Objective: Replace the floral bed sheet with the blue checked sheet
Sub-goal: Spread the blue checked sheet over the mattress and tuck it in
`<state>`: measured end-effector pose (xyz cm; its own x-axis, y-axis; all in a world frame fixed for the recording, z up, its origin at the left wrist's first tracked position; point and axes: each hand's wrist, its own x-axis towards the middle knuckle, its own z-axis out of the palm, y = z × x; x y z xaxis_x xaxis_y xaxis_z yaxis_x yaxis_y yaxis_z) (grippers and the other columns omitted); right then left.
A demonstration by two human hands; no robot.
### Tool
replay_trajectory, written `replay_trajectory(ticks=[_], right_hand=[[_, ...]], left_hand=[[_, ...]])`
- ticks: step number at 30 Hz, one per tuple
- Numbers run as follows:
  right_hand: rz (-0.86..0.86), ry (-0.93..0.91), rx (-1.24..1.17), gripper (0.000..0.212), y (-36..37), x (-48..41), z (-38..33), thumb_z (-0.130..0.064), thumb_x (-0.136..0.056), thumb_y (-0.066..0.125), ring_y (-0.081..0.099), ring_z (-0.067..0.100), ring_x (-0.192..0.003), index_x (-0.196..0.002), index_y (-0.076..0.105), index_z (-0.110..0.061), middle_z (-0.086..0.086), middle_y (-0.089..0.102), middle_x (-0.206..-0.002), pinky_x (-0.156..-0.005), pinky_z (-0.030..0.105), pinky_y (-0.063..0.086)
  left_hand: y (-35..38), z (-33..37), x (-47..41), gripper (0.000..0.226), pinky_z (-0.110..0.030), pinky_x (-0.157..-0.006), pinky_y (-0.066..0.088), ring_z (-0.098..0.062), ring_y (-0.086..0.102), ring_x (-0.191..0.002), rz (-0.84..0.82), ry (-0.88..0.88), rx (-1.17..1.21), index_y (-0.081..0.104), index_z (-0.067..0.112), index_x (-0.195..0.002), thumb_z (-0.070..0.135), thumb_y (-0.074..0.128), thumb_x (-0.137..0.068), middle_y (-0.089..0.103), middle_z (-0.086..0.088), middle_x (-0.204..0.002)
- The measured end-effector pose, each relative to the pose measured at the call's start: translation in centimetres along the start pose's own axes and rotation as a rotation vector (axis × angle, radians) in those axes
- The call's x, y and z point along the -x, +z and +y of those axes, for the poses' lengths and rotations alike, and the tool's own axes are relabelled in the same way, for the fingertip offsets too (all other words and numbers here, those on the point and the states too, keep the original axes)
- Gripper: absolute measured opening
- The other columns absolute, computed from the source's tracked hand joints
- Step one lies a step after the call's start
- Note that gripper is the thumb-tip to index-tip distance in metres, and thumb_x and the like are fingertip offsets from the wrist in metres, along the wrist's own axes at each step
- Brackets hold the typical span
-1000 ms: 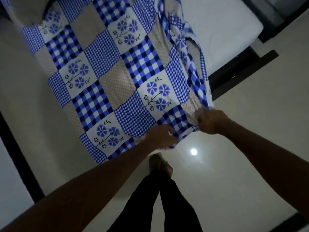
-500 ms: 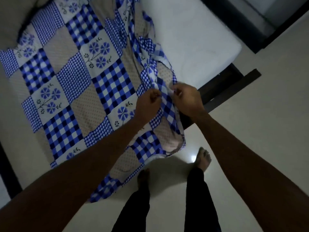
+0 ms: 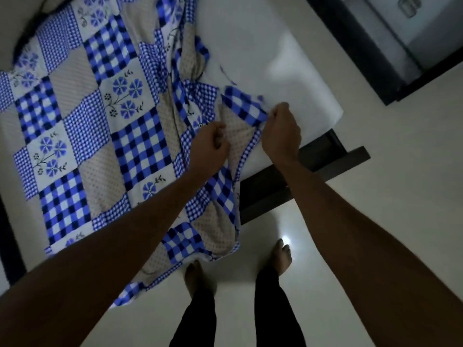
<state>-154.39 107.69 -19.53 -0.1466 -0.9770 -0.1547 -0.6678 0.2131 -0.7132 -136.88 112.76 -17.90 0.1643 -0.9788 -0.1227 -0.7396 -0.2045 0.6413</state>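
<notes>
Gripping the blue checked sheet (image 3: 140, 141) at its bunched near edge, both hands work close together. The left hand (image 3: 209, 146) has its fingers (image 3: 221, 136) curled round a fold of cloth, and the right hand (image 3: 281, 131) pinches a checked corner between thumb and fingers. Left of the fingers the sheet lies fairly flat over the bed. Between and below them it gathers into a twisted ridge that spills off the bed's end toward the floor (image 3: 400, 209). Right of the right fingers the mattress (image 3: 275, 53) is bare and white, with the dark bed frame (image 3: 323, 161) showing beneath its edge. Holding so near each other looks meant to find and separate the sheet's edge, so the gathered part can be drawn across the uncovered mattress. No other sheet is in view.
</notes>
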Motion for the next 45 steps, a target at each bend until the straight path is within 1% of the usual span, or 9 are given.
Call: replay_trajectory(ticks=[4,11,15,19,24,27,33,39,45], right_hand=[[0.231,0.352,-0.077,0.016,-7.0,0.8,9.0,-0.012,-0.099,0.044,0.061,0.026,-0.094,-0.111,0.050,-0.003,0.012,0.063,-0.104,-0.075,0.031,0.039],[0.553,0.817,-0.200,0.027,-12.8,1.7,18.8,-0.016,-0.097,0.042,0.058,0.037,-0.109,-0.117,0.051,0.000,0.021,0.060,-0.119,-0.090,0.039,0.039],[0.603,0.665,-0.041,0.043,-12.3,0.2,17.4,-0.033,-0.093,0.058,0.053,0.036,-0.115,-0.127,0.055,-0.007,0.016,0.055,-0.125,-0.090,0.043,0.044],[0.202,0.219,-0.084,0.045,-10.3,-2.8,12.5,-0.047,-0.094,0.057,0.048,0.020,-0.118,-0.132,0.054,-0.021,0.003,0.054,-0.132,-0.092,0.036,0.043],[-0.116,-0.051,0.075,0.028,-9.4,-7.7,8.6,-0.040,-0.100,0.053,0.056,0.018,-0.084,-0.101,0.056,-0.012,0.004,0.060,-0.097,-0.067,0.028,0.037],[-0.273,-0.196,0.009,0.023,-10.3,-8.2,9.5,-0.031,-0.104,0.048,0.058,0.021,-0.071,-0.089,0.050,-0.014,0.003,0.061,-0.078,-0.058,0.030,0.035],[-0.214,-0.004,-0.099,0.022,-12.3,-7.2,12.3,-0.038,-0.106,0.040,0.049,0.012,-0.057,-0.093,0.039,-0.020,-0.007,0.050,-0.067,-0.052,0.032,0.038],[-0.080,-0.023,0.181,0.030,-13.9,-6.8,15.8,-0.040,-0.107,0.032,0.052,0.020,-0.052,-0.101,0.044,-0.014,-0.010,0.046,-0.060,-0.056,0.032,0.040],[-0.072,0.080,0.142,0.019,-13.1,-7.0,16.9,-0.033,-0.106,0.043,0.054,0.023,-0.055,-0.089,0.041,-0.022,-0.008,0.048,-0.061,-0.056,0.034,0.044]], left_hand=[[2.9,3.1,-1.6,0.052,-0.033,-0.080,0.044,-0.024,0.054,-0.097,-0.187,0.143,-0.131,0.054,0.011,-0.131,0.037,0.055,-0.086,0.053,-0.012,-0.117],[9.4,10.6,-3.0,0.040,-0.035,-0.086,0.046,-0.021,0.053,-0.101,-0.438,0.336,-0.143,0.057,0.011,-0.129,0.022,0.064,-0.091,0.056,-0.011,-0.118],[10.8,13.2,-3.9,0.035,-0.037,-0.086,0.051,-0.019,0.058,-0.096,-0.389,0.340,-0.098,0.060,0.012,-0.126,0.020,0.060,-0.092,0.061,-0.009,-0.112],[9.5,13.1,-6.5,0.034,-0.030,-0.074,0.048,-0.014,0.055,-0.082,-0.189,0.270,-0.060,0.061,0.011,-0.125,0.013,0.056,-0.091,0.059,-0.010,-0.113],[6.2,11.4,-10.5,0.044,-0.020,-0.080,0.044,-0.015,0.052,-0.094,-0.202,0.212,-0.112,0.059,0.012,-0.131,0.006,0.052,-0.089,0.051,-0.011,-0.126],[5.3,11.0,-12.8,0.055,-0.041,-0.096,0.044,-0.033,0.052,-0.116,-0.266,0.333,-0.253,0.060,0.017,-0.133,0.024,0.054,-0.078,0.053,-0.015,-0.131],[6.0,15.9,-16.4,0.074,-0.054,-0.109,0.022,-0.029,0.040,-0.132,-0.662,0.549,-0.739,0.051,0.036,-0.135,0.060,0.043,-0.066,0.047,-0.003,-0.141],[10.0,22.7,-20.0,0.044,-0.032,-0.081,0.039,-0.023,0.054,-0.096,-1.133,0.498,-0.914,0.052,0.018,-0.127,0.037,0.058,-0.088,0.057,-0.001,-0.109],[13.5,24.4,-21.5,0.048,-0.039,-0.085,0.054,-0.029,0.062,-0.102,-1.193,0.424,-0.965,0.060,0.005,-0.118,0.039,0.063,-0.085,0.064,-0.011,-0.114]])
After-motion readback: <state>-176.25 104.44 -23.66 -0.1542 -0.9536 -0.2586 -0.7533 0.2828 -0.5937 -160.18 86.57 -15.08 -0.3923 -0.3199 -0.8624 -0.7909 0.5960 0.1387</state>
